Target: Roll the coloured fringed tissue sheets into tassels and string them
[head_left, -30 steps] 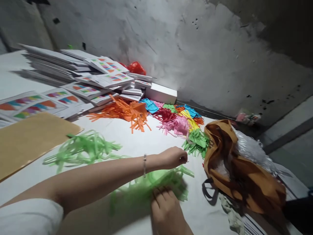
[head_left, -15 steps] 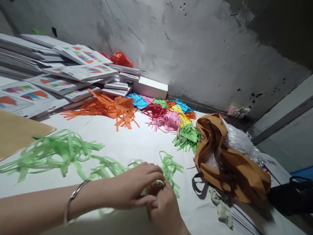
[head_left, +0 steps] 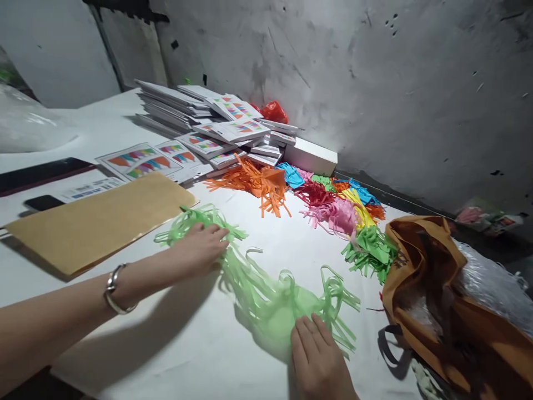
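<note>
We see a thin, translucent pale-green fringe with long curling strands lying crookedly across the white table surface. Our right hand, fingers close together, touches its near edge; we cannot tell whether it pinches anything. Farther off, our left hand, fingers slightly spread, covers some far strands, its grip hidden from us.

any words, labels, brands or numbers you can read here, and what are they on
No text is readable.
White printed sheet behind the flat tan piece: print too small and blurred.
Stacked printed packs: coloured pictures, any lettering too small.
Brown bag: dark marks, illegible.
</note>
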A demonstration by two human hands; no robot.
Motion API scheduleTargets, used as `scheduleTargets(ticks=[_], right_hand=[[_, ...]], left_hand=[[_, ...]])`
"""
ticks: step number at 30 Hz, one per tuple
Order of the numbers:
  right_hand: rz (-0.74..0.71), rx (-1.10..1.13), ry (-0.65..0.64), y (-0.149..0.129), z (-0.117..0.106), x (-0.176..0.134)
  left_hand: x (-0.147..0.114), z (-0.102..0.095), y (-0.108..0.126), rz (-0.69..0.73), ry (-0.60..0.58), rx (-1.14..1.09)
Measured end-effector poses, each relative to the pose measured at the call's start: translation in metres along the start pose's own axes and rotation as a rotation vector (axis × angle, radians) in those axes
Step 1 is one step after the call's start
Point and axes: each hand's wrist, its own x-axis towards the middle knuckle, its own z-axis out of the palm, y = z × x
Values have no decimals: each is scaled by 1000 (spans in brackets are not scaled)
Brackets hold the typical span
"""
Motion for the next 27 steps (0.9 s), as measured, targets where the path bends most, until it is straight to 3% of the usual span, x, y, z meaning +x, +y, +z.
scheduleTargets(ticks=[3, 6, 9, 12, 15, 17, 22, 24, 27], right_hand=[[-25, -4, 12, 1, 3, 0], [-72, 16, -1, 2, 2, 3], [-103, 43, -4, 1, -2, 9], [-114, 49, 17, -4, -3, 14], [-108, 82, 18, -11, 0, 13], [-95, 102, 12, -14, 2, 9], [-45, 106, -13, -15, 4, 2], [-20, 106, -6, -13, 3, 2], [-8, 110, -14, -7, -1, 3]], left_hand=[[-4, -26, 7, 103, -81, -71], [0, -35, 54, 431, -58, -332], [6, -14, 104, 638, -61, -277], [13, 21, 125, 642, 20, -100], [28, 43, 117, 472, 23, -12], [40, 46, 100, 313, 23, 18], [51, 20, 57, 41, 75, 41], [38, 6, 59, 126, 114, -28], [8, -2, 84, 508, 104, -249]])
